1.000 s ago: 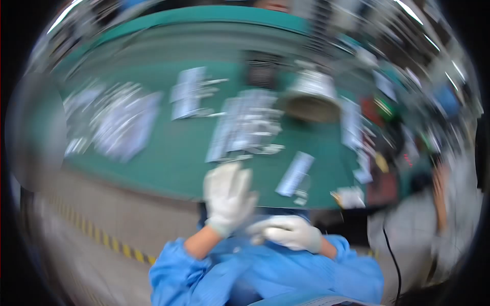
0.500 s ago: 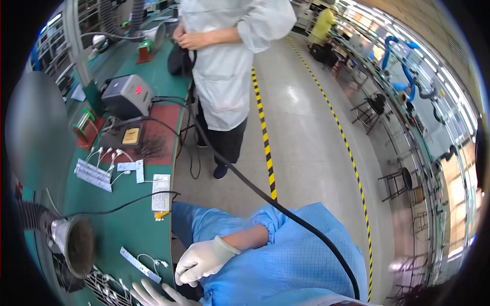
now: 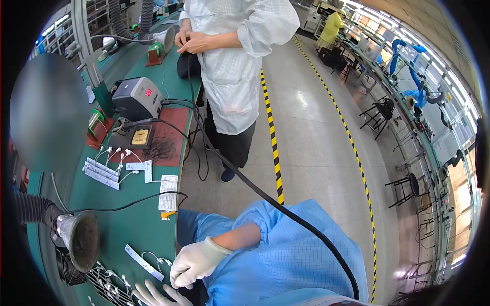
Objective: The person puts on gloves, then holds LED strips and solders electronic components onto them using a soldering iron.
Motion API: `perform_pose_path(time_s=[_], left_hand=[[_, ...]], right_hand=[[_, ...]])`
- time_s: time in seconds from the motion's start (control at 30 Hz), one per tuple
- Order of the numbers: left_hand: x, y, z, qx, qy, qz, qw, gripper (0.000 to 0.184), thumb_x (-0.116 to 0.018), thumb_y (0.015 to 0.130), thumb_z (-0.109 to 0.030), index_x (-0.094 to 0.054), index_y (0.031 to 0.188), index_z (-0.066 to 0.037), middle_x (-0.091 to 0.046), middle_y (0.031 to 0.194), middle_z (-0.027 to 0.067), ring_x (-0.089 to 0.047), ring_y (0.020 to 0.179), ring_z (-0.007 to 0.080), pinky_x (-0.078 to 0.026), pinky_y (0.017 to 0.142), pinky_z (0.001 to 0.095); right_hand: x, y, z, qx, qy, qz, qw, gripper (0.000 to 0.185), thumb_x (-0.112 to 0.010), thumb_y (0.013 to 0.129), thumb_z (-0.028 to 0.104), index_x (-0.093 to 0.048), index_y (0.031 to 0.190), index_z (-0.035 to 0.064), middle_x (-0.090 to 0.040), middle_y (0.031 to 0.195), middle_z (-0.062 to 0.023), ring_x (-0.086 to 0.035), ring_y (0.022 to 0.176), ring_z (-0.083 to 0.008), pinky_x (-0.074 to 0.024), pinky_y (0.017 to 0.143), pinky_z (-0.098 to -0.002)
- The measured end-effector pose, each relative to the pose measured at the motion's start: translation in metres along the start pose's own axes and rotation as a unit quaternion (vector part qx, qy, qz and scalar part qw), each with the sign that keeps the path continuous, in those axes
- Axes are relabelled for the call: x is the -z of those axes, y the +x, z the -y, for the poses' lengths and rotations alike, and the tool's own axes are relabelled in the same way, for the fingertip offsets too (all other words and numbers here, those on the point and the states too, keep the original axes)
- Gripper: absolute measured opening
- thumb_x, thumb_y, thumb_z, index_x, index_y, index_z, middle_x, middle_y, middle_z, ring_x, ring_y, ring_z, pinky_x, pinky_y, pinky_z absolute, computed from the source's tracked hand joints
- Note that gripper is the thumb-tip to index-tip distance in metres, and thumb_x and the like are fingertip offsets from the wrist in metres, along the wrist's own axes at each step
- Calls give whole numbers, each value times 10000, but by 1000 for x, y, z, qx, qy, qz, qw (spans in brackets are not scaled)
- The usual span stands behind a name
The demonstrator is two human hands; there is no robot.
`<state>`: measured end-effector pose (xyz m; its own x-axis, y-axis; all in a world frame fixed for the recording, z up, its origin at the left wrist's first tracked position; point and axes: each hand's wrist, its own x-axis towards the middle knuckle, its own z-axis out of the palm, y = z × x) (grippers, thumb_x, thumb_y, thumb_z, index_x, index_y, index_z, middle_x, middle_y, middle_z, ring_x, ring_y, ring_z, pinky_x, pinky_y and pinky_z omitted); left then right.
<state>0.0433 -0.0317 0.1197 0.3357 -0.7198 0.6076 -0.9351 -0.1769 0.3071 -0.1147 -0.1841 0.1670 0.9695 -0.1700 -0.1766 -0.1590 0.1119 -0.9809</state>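
Note:
My left hand [image 3: 159, 296], in a white glove, is at the bottom edge over the green table [image 3: 120, 227], fingers spread and nothing seen in them. My right hand [image 3: 198, 263], also gloved, is just above and right of it at the table's edge. Its fingers are curled together, and whatever they may hold is hidden. A white strip [image 3: 144, 262] with thin white cables lies beside both hands. To their left is a pile of strips with white connectors [image 3: 109, 285].
A funnel-shaped duct [image 3: 84, 242] stands at the left. Farther up are a grey box with red digits [image 3: 138, 98], a yellow sponge [image 3: 140, 136] and more strips [image 3: 102, 173]. A black cable [image 3: 265, 196] crosses the view. A person in white [image 3: 227, 66] stands beyond.
The view has swung right along the table, bringing the standing person and aisle in. My left fingers now show spread at the bottom; my right hand stays curled near my body.

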Motion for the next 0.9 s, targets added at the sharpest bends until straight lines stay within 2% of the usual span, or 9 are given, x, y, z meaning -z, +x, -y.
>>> perform_pose_path(time_s=[0.1,0.17,0.23,0.3,0.37,0.4,0.53,0.67,0.9], left_hand=[[-9,-7,13,-7,4,-8,1000,421,-578,935,-354,-600,1187,-18,-545,1258,299,-459,1198,559,-374,971,667],[-35,-31,59,-72,65,-13,995,422,-530,944,-251,-538,1283,1,-459,1405,249,-367,1339,478,-301,1069,615],[-41,-26,60,-94,51,-36,994,388,-518,955,-240,-552,1247,14,-469,1398,249,-369,1339,484,-303,1070,613],[-37,-20,59,-219,64,-69,971,388,-572,935,-318,-609,1174,-14,-563,1239,294,-485,1180,543,-389,960,658],[-6,7,-5,-27,26,-8,999,356,-584,918,-269,-615,1178,-28,-579,1240,259,-502,1175,517,-400,948,642],[-13,-15,16,-1,78,45,996,372,-507,966,-227,-551,1245,14,-478,1391,244,-376,1333,486,-303,1067,614],[-11,-16,15,43,74,54,995,385,-544,922,-208,-557,1259,-23,-465,1405,224,-363,1328,504,-304,1057,616],[-6,-17,9,60,87,45,993,464,-558,863,-123,-503,1320,-65,-442,1429,214,-343,1341,509,-301,1053,635],[-11,-15,6,82,109,53,989,478,-557,846,-106,-501,1318,-58,-447,1419,215,-351,1331,515,-308,1045,636]], right_hand=[[2,-3,3,4,19,0,1000,276,-563,901,267,-706,1001,54,-724,822,-47,-658,723,-121,-520,661,-273],[5,-6,12,-15,16,-4,1000,278,-565,903,270,-706,996,50,-722,816,-46,-654,711,-121,-517,653,-271],[10,-8,14,-33,13,-6,999,281,-566,904,274,-706,990,46,-721,809,-44,-651,700,-120,-515,645,-269],[14,-7,14,-32,23,2,999,293,-564,911,283,-709,1000,44,-716,808,-40,-643,708,-119,-509,649,-266],[21,-5,9,-19,21,21,999,295,-557,927,284,-698,1048,54,-710,840,-46,-634,719,-132,-505,655,-273],[23,-1,5,-1,18,34,999,301,-549,943,285,-686,1095,63,-704,872,-52,-626,729,-145,-501,661,-280],[38,11,4,-3,20,97,995,349,-501,985,242,-626,1208,5,-697,985,-98,-664,915,-172,-511,842,-303],[48,28,5,-51,35,144,988,331,-486,997,193,-613,1235,1,-690,1005,-87,-655,957,-156,-495,874,-284],[71,44,-4,-41,107,162,980,329,-492,1001,170,-605,1249,-14,-683,1007,-75,-645,973,-138,-498,878,-268]])
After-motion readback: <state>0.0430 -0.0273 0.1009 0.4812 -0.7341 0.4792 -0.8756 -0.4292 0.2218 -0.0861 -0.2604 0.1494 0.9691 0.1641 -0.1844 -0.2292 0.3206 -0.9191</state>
